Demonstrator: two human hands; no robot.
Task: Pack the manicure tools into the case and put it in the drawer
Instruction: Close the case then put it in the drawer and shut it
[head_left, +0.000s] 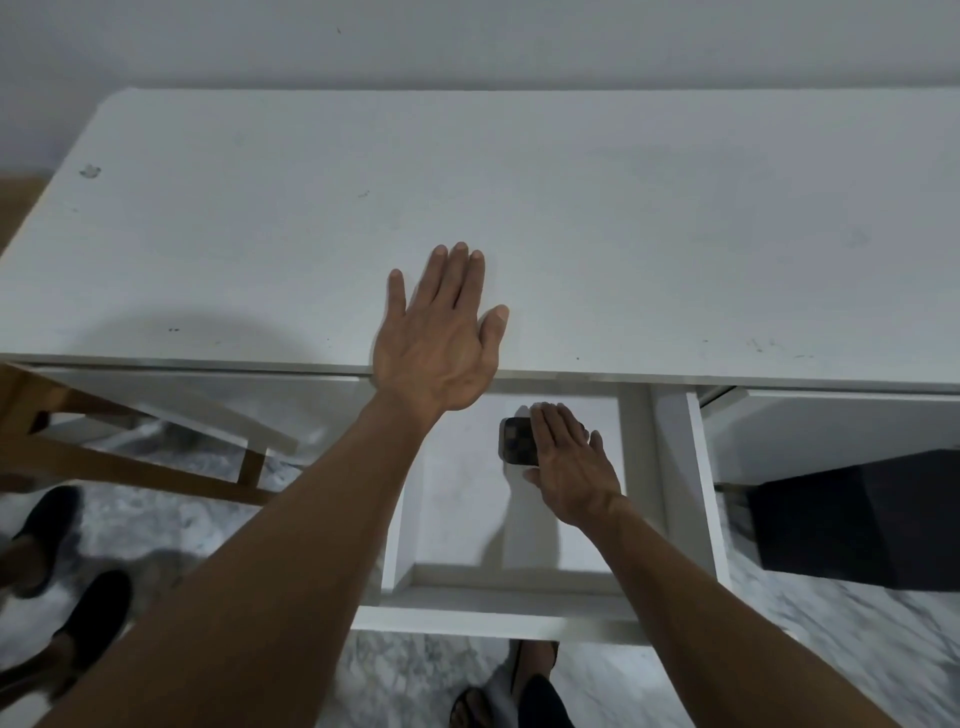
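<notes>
The white drawer (670, 499) under the desk is pulled out toward me. Inside it, near the back right, is the small dark checkered manicure case (517, 439), closed. My right hand (569, 462) reaches into the drawer and grips the case from its right side, fingers over its top and thumb below. My left hand (441, 338) lies flat on the white desk top (519, 208) at its front edge, fingers spread, holding nothing. No loose manicure tools are in view.
A wooden chair (104, 457) stands at the left under the desk. A dark box-shaped object (862, 519) sits at the right beside the drawer. Another person's dark shoes (67, 582) are at the lower left on the marble floor; my own foot (519, 691) is below the drawer.
</notes>
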